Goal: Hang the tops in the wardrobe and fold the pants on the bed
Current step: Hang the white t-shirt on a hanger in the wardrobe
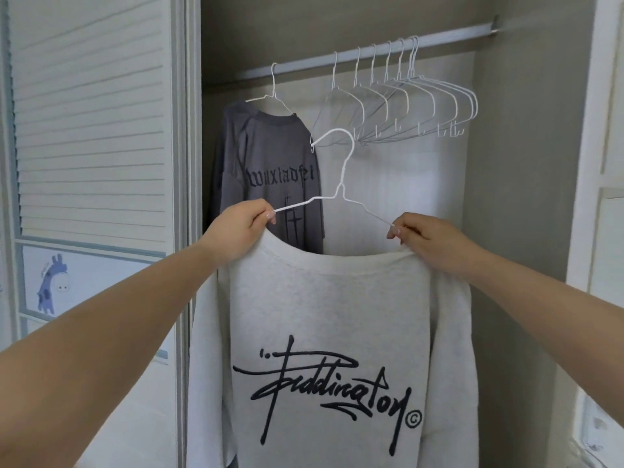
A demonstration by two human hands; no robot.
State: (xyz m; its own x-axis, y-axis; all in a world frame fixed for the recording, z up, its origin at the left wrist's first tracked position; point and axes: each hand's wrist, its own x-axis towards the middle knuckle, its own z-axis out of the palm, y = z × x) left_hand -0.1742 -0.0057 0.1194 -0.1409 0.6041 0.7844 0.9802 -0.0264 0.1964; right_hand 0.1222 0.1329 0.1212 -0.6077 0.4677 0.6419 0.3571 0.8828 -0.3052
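1. The left hand [244, 219] pinches the left shoulder of a white sweatshirt [332, 349] together with the left arm of a white wire hanger [339, 179].
2. The right hand [425, 236] grips the sweatshirt's right shoulder and the hanger's right arm.
3. The sweatshirt hangs in front of the open wardrobe, below the rail [368, 50].
4. A grey top [270, 170] hangs at the rail's left end; empty hangers [415, 96] cluster to the right.
5. A slatted door [91, 113] stands at the left.
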